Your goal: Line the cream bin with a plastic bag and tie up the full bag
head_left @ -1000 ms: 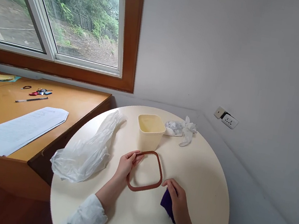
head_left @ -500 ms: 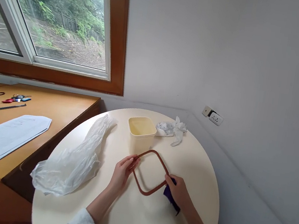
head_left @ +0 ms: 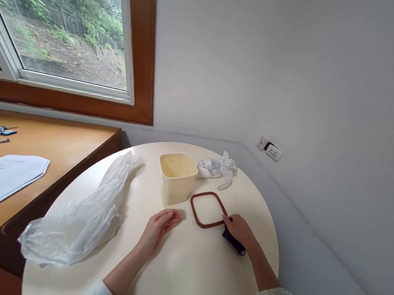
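Right hand (head_left: 239, 231) pinches the frame (head_left: 201, 225), nearer than the tub (head_left: 177, 189) and to its right, and grips the cloth (head_left: 232, 241); slack fingers could drop either. Left hand (head_left: 160, 224), loosely open, appears empty.

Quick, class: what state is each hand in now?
Left hand: partly open, holding nothing visible.
Right hand: closed, holding the brown square frame and dark purple cloth.
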`<state>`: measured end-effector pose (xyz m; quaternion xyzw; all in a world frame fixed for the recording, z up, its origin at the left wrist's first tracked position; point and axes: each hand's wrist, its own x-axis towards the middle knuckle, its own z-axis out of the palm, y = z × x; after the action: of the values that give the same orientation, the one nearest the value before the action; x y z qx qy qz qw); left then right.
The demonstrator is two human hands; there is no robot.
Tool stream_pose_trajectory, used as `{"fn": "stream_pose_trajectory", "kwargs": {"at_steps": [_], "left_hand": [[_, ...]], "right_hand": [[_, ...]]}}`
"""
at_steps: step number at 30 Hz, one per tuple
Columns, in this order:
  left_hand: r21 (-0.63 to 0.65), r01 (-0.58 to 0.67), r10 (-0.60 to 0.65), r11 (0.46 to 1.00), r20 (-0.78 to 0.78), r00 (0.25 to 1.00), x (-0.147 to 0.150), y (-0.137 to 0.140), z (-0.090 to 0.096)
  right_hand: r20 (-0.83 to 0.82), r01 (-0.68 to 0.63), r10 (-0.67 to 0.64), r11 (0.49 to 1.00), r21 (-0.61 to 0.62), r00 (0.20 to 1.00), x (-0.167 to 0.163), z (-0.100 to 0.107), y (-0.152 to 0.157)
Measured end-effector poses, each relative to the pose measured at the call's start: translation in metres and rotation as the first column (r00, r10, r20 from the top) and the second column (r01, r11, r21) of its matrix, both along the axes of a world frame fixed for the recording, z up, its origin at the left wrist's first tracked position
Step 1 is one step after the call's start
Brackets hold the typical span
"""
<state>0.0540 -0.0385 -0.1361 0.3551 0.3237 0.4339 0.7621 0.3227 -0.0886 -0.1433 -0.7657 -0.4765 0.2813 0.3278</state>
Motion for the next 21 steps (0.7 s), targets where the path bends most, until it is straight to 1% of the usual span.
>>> {"fn": "stream_pose_trajectory", "kwargs": {"at_steps": [5, 8, 10, 12, 14, 17, 19, 21], "left_hand": [[-0.003, -0.025, 0.025, 1.0, -0.046, 0.999, 0.001, -0.002, 0.005], [-0.005, -0.024, 0.023, 1.0, -0.059, 0.998, 0.001, -0.001, 0.005], [-0.013, -0.025, 0.024, 1.0, -0.069, 0.997, 0.001, 0.0, 0.003], [-0.023, -0.031, 0.03, 0.999, -0.075, 0.997, 0.001, 0.001, 0.002], [-0.026, -0.031, 0.028, 0.999, -0.079, 0.996, 0.001, 0.001, 0.001], [-0.016, -0.021, 0.02, 1.0, -0.088, 0.996, 0.001, 0.002, 0.0], [-0.003, -0.017, 0.016, 1.0, -0.102, 0.995, 0.001, 0.002, -0.001], [0.019, -0.009, 0.012, 1.0, -0.128, 0.992, 0.001, 0.002, -0.002]], "right_hand": [[-0.005, -0.079, 0.079, 0.996, -0.033, 0.997, 0.019, 0.017, -0.004], [-0.004, -0.068, 0.068, 0.998, -0.004, 0.998, 0.035, 0.03, -0.007], [-0.006, -0.04, 0.04, 0.999, 0.032, 0.999, 0.044, 0.033, -0.008], [-0.002, 0.005, -0.004, 0.998, 0.063, 1.0, 0.052, 0.03, -0.007], [0.021, 0.069, -0.071, 0.995, 0.071, 0.997, 0.059, 0.021, -0.006], [0.116, 0.194, -0.203, 0.977, 0.083, 0.972, 0.066, 0.007, -0.003], [0.197, 0.255, -0.28, 0.957, 0.141, 0.94, 0.064, 0.002, -0.002], [0.268, 0.261, -0.314, 0.941, 0.214, 0.911, 0.057, 0.001, -0.002]]}}
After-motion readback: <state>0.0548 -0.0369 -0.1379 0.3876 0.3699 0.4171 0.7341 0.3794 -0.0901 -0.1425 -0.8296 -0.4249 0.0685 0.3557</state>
